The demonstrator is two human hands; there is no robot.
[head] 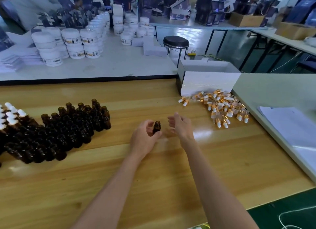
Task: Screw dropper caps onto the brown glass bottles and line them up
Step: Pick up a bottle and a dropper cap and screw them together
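— How many bottles are in hand?
— One. The left hand (145, 137) holds a single brown bottle (157, 126) upright over the middle of the wooden surface (162, 177). The fingers are curled round its lower half. The glass is dark amber, and the threaded neck is uncapped.
— And the right hand?
— The right hand (181, 126) is just beside it, fingers loosely spread, gripping nothing I can make out.
— What else?
— To the left is a packed cluster of uncapped bottles (65, 131), several dozen, too tight to count. At the far left edge are about six capped bottles (12, 116) with white bulbs. To the right, a heap of dropper caps (220, 107), gold collars and white bulbs, dozens of them, lies against one white box (206, 79). Beyond, the white jars (71, 40) carry labels too small to read.
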